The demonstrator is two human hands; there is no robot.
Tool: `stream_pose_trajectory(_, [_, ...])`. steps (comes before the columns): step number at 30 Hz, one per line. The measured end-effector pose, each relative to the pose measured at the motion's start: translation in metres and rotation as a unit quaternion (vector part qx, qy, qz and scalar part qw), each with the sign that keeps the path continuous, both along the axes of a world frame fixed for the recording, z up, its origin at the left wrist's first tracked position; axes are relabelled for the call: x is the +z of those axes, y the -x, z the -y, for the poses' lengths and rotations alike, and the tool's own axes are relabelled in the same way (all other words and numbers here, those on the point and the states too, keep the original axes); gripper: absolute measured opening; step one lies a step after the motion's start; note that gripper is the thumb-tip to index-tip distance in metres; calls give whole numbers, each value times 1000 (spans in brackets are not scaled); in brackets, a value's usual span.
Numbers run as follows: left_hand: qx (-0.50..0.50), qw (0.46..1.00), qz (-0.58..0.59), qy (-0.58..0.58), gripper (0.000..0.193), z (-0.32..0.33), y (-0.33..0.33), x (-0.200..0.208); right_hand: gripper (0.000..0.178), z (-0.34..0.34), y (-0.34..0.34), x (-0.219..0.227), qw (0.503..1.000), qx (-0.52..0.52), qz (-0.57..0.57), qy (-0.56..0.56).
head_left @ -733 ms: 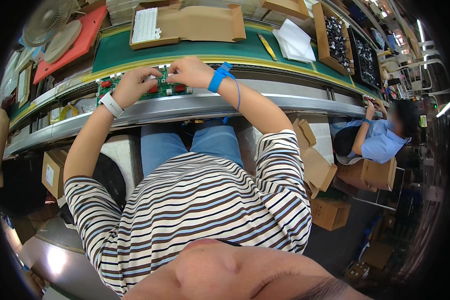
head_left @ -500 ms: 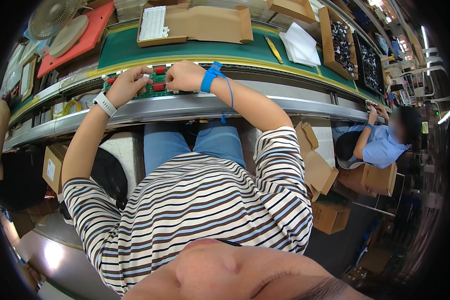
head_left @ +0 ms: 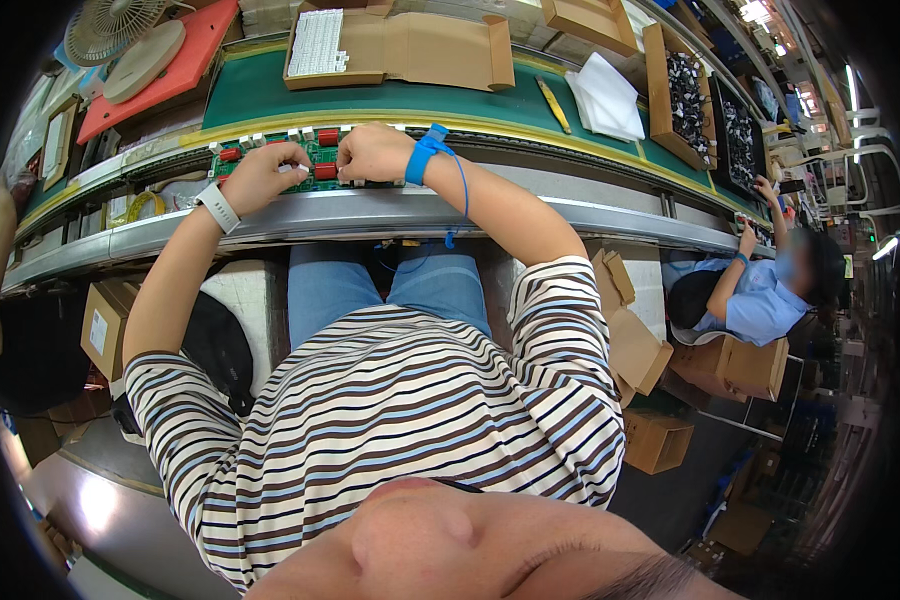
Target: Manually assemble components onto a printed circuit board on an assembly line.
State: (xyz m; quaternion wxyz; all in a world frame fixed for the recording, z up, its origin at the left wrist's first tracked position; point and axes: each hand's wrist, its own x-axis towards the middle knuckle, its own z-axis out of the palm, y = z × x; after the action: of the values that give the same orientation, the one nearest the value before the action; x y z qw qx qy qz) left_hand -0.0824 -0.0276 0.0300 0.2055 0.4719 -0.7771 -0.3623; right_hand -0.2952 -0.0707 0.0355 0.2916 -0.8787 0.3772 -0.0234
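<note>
A green circuit board [head_left: 310, 154] with red and white parts rests on the rail of the line in front of me. My left hand [head_left: 262, 176] is at the board's near edge, its fingers curled and the tips pinched together. Whatever lies between those tips is too small to name. Over the right half of the board, my right hand [head_left: 378, 155] has its fingers drawn together beside a red component [head_left: 326, 171]. Its fingertips are partly hidden, and I cannot make out what they hold. A blue wrist strap [head_left: 425, 155] with a cord circles my right wrist.
Beyond the rail, an open cardboard box [head_left: 450, 52] with white parts [head_left: 317, 44] lies on the green mat [head_left: 240, 95]. Right of it are a yellow cutter [head_left: 552, 105], white foam sheets [head_left: 607, 98] and a box of black parts [head_left: 686, 100]. A co-worker [head_left: 760, 295] sits at right.
My left hand has drawn back toward me, from over the board to its near edge. My right hand stays almost in place. The co-worker has stretched one arm out toward the black tray.
</note>
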Motion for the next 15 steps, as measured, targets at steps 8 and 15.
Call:
stream_pose_trajectory(8, [28,992,110,59,16,-4,9,4,24,-2,1,0,1000,2,-3,-3])
stream_pose_trajectory(15, [23,980,182,82,14,-8,16,9,25,-2,2,-1,1000,-1,-1,-10])
